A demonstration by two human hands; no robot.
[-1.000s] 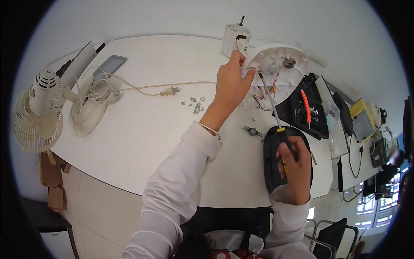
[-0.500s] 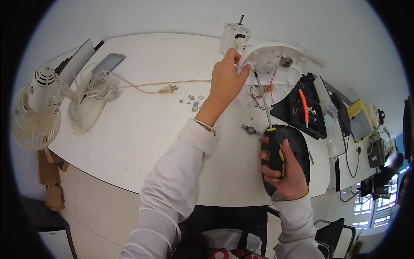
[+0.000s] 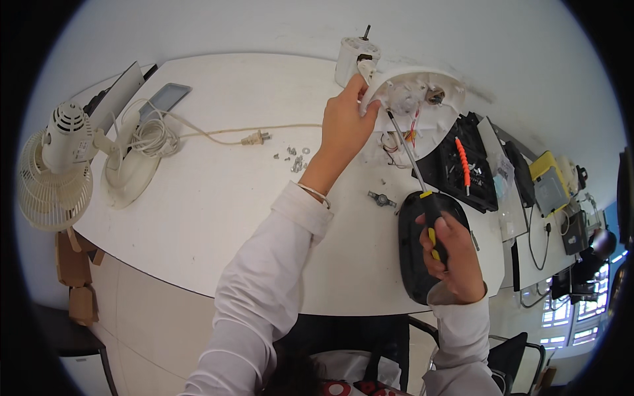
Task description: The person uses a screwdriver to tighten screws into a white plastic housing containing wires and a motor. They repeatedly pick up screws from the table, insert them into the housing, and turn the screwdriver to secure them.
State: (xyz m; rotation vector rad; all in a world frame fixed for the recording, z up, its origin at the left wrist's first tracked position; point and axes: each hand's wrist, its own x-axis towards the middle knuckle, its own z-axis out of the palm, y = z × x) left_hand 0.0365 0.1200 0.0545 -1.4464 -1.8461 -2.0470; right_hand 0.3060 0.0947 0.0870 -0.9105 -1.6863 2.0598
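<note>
My left hand [image 3: 350,119] grips the near left edge of a white fan base [image 3: 444,80], tipped so its hollow inside with wires shows. Behind it stands the fan's white motor housing [image 3: 350,61], a metal shaft pointing up. In my right hand [image 3: 456,254] is a screwdriver [image 3: 432,224] with a black and yellow handle, fingers wrapped round it. Its long shaft slants up and left, the tip at the inner left part of the base; whether it sits in a screw I cannot tell. Beneath the right hand lies a black oval case [image 3: 416,270].
Several loose screws and washers [image 3: 297,162] lie mid-table beside a cord's plug [image 3: 256,137]. A small grey metal part [image 3: 382,198] is near the black case. To the right, a black tool tray [image 3: 456,168] holds an orange rod [image 3: 462,160]. A white fan [image 3: 66,158] stands far left.
My right hand has shifted a little to the right, and the screwdriver now slants more. Its fingers have closed further round the handle. My left hand stays on the base.
</note>
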